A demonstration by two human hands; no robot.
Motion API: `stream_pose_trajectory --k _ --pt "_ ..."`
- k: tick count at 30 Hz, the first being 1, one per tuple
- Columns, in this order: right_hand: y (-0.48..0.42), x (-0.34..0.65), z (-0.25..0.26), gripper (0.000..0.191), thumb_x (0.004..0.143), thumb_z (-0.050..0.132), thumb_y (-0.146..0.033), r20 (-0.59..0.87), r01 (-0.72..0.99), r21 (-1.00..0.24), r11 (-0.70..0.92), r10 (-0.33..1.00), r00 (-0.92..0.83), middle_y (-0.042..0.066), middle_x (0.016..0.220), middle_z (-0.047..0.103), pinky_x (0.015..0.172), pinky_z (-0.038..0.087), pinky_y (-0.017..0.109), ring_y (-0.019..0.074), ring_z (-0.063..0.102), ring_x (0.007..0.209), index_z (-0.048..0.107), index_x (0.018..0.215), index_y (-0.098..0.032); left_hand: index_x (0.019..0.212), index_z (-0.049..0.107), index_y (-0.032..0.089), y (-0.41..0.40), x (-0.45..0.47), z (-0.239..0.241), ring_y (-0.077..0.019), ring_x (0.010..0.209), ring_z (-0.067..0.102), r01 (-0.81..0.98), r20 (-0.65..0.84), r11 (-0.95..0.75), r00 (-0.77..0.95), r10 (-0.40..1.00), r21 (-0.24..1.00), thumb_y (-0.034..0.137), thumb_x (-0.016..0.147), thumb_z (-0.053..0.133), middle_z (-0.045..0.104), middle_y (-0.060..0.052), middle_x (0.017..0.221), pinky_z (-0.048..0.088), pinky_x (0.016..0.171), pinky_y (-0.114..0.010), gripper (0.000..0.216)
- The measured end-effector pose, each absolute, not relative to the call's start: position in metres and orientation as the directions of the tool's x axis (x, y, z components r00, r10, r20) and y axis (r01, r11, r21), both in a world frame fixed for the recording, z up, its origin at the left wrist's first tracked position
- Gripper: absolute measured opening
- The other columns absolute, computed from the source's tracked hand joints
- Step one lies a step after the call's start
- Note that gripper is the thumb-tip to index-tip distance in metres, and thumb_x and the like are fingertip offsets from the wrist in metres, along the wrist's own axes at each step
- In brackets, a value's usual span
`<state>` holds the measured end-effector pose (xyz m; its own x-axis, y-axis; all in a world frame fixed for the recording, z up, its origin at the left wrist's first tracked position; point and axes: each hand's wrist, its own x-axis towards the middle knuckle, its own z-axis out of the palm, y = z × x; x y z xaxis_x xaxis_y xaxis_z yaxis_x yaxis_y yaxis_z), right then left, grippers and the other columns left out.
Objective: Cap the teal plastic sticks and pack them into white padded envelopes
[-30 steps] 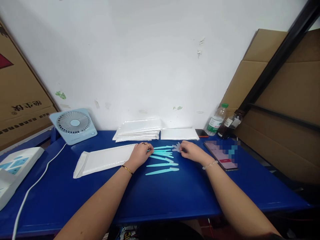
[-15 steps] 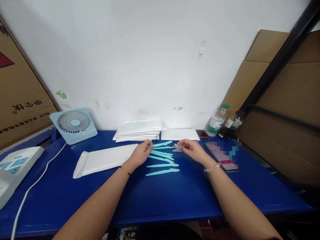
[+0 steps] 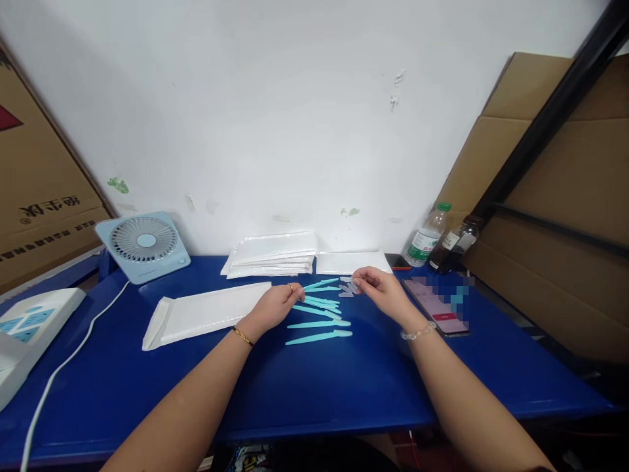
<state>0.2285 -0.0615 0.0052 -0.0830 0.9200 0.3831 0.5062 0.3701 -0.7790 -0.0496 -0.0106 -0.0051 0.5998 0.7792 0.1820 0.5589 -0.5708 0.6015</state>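
Note:
Several teal eyebrow razors [image 3: 319, 337] lie roughly side by side on the blue table, blade ends to the right. My left hand [image 3: 280, 303] is closed at the handle ends of the upper razors, pinching one between thumb and finger; the fingers partly cover those ends. A small heap of clear plastic blade caps [image 3: 348, 288] lies just past the blade tips. My right hand [image 3: 379, 292] is closed in a pinch at the right side of this heap, with a clear cap at its fingertips. The lowest two razors have paler tips.
A white padded mailer [image 3: 206, 314] lies left of the razors, with a stack of mailers [image 3: 272, 252] and another mailer [image 3: 351, 262] behind. On the right are a phone [image 3: 437, 308], a water bottle [image 3: 426, 239] and a dark bottle [image 3: 452, 249]. A blue fan [image 3: 145, 246] stands left.
My left hand has moved slightly right and down, and the razor at its fingers sits lower. My right hand has risen slightly; a clear cap now shows at the top of the heap.

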Motion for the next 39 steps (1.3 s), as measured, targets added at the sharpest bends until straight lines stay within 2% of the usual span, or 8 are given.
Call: stream_pose_trajectory --k 12,17,21,27,29,33,35,39 --pt "-0.068 0.211 0.010 0.021 0.087 0.053 -0.036 0.329 0.547 -0.746 0.380 0.924 -0.194 0.002 0.071 0.062 0.058 0.045 0.025 0.0138 0.059 0.063 0.062 0.089 -0.018 0.083 0.062 0.022 -0.020 -0.046 0.000 -0.0160 0.074 0.057 0.559 0.161 -0.647 0.679 0.716 0.519 0.044 0.097 0.023 0.064 0.000 0.080 0.041 0.069 -0.025 0.047" --pt "-0.070 0.216 0.008 0.019 0.085 0.056 -0.035 0.084 0.528 -0.798 0.290 0.921 -0.379 0.000 0.064 0.062 0.057 0.047 0.024 0.0140 0.062 0.060 0.063 0.087 -0.018 0.090 0.066 0.022 -0.017 -0.050 -0.002 -0.0182 0.086 0.057 0.543 0.196 -0.730 0.730 0.654 0.414 0.044 0.095 0.033 0.066 -0.003 0.089 0.042 0.076 -0.027 0.040" --pt "-0.064 0.229 -0.001 0.020 0.085 0.054 -0.034 -0.060 0.590 -0.774 0.232 0.900 -0.432 0.001 0.069 0.065 0.057 0.049 0.025 0.0140 0.063 0.058 0.064 0.086 -0.018 0.102 0.066 0.024 -0.003 -0.053 -0.013 -0.0194 0.093 0.056 0.627 0.244 -0.726 0.685 0.686 0.281 0.029 0.091 0.046 0.065 -0.003 0.104 0.042 0.080 -0.030 0.024" --pt "-0.047 0.243 -0.017 0.015 0.081 0.056 -0.021 0.229 0.811 -0.467 0.351 0.934 -0.272 0.005 0.083 0.063 0.066 0.046 0.026 0.0154 0.060 0.071 0.066 0.092 -0.018 0.089 0.067 0.023 0.003 -0.049 -0.018 -0.0179 0.086 0.057 0.668 0.226 -0.723 0.687 0.690 0.177 0.022 0.086 0.054 0.066 -0.001 0.096 0.040 0.075 -0.029 0.014" --pt "-0.042 0.239 -0.021 0.016 0.081 0.056 -0.018 0.243 0.835 -0.392 0.386 0.919 -0.310 0.006 0.090 0.061 0.070 0.045 0.026 0.0153 0.059 0.076 0.066 0.093 -0.019 0.085 0.066 0.022 0.002 -0.047 -0.018 -0.0175 0.084 0.057 0.676 0.233 -0.723 0.687 0.688 0.144 0.022 0.088 0.051 0.066 -0.001 0.093 0.038 0.072 -0.029 0.015" --pt "-0.040 0.228 -0.023 0.010 0.080 0.053 -0.013 0.218 0.888 -0.272 0.371 0.923 -0.318 0.006 0.085 0.059 0.065 0.042 0.025 0.0139 0.056 0.070 0.062 0.078 -0.017 0.081 0.064 0.019 0.000 -0.045 -0.017 -0.0179 0.083 0.056 0.696 0.275 -0.716 0.678 0.682 0.058 0.027 0.093 0.044 0.065 -0.004 0.090 0.035 0.069 -0.030 0.024" --pt "-0.043 0.225 -0.020 0.009 0.081 0.052 -0.014 0.227 0.867 -0.325 0.377 0.921 -0.315 0.004 0.083 0.060 0.064 0.040 0.025 0.0134 0.054 0.068 0.060 0.079 -0.017 0.082 0.063 0.018 0.000 -0.045 -0.018 -0.0181 0.085 0.056 0.706 0.301 -0.705 0.660 0.688 0.065 0.026 0.093 0.042 0.065 -0.005 0.089 0.035 0.070 -0.030 0.025" --pt "-0.050 0.228 -0.013 0.015 0.089 0.048 -0.028 0.248 0.745 -0.548 0.380 0.925 -0.289 0.002 0.078 0.063 0.061 0.040 0.024 0.0131 0.053 0.066 0.060 0.089 -0.019 0.084 0.063 0.019 0.000 -0.045 -0.016 -0.0189 0.090 0.056 0.713 0.343 -0.689 0.620 0.706 0.128 0.026 0.094 0.041 0.065 -0.004 0.090 0.035 0.072 -0.031 0.026"
